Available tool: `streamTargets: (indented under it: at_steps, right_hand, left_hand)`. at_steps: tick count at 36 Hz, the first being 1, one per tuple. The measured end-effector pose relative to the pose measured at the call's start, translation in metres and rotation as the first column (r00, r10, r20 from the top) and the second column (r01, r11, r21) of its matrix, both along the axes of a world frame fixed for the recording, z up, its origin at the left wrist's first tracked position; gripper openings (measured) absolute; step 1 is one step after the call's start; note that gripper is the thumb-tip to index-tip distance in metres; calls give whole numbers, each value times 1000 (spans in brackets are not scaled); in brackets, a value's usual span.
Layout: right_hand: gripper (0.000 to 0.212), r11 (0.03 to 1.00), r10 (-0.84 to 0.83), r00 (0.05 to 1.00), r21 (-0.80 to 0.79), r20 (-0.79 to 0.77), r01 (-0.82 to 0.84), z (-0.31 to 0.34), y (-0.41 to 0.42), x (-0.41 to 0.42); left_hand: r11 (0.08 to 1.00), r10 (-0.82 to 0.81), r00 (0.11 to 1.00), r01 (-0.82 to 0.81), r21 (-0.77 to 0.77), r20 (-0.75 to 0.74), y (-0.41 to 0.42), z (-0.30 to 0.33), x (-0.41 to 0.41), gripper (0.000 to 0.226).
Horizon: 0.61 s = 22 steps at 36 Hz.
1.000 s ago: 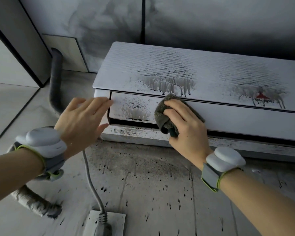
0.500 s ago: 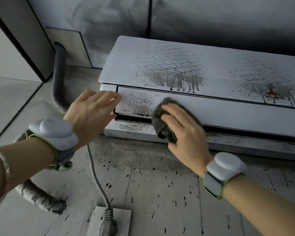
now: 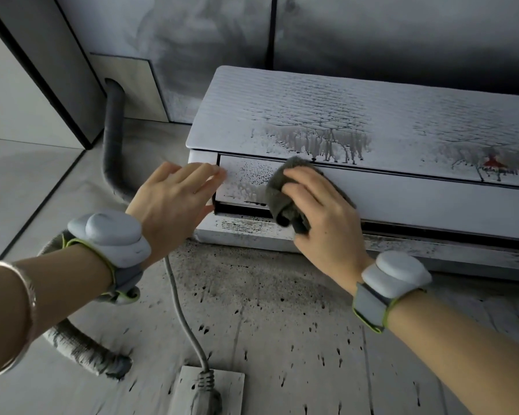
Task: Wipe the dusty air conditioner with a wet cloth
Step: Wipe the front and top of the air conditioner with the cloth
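Both hands work the unit (image 3: 372, 121) lying on the floor: the left (image 3: 174, 205) flat, steadying its end, the right (image 3: 321, 217) bunching the soft, limp cloth (image 3: 277, 187) against the flap, best gripped wadded.

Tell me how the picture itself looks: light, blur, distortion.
Head view: dim, flat, greyish light with no glare; the wall behind the air conditioner falls into dark shade. Wide-angle bending curves the unit's long edges and swells the forearms at the bottom corners. The left hand, the right hand and the cloth are fairly sharp, the bracelet at the left edge smeared.
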State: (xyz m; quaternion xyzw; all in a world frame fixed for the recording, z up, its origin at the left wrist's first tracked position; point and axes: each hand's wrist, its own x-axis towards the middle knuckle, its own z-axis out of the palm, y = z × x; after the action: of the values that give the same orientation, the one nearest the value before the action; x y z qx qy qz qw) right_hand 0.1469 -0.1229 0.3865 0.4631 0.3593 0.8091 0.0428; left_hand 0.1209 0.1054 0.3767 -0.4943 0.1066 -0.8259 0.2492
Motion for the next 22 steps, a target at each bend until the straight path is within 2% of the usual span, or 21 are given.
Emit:
streamTargets:
  at_steps: [4, 9, 11, 18, 20, 22]
  right_hand:
    - [41, 997, 64, 997, 44, -33, -63, -2, 20, 0]
    - [47, 985, -128, 992, -111, 8, 128, -14, 7, 13]
    - [46, 982, -150, 988, -116, 19, 151, -13, -1, 13]
    - [39, 999, 42, 998, 7, -37, -42, 1, 28, -3]
    - [40, 999, 48, 998, 1, -47, -48, 0, 38, -2]
    - [44, 999, -12, 999, -37, -38, 11, -5, 38, 4]
  left_hand:
    - [1000, 6, 1000, -6, -7, -1, 2, -2, 2, 54]
    - [1000, 24, 1000, -24, -9, -20, 5, -1, 3, 58]
    - [999, 36, 999, -36, -16, -22, 6, -2, 1, 60]
    - [997, 77, 996, -78, -21, -46, 7, -2, 0, 66]
    - [995, 97, 994, -99, -28, -55, 9, -3, 0, 69]
    - [993, 109, 992, -111, -33, -70, 9, -5, -1, 71]
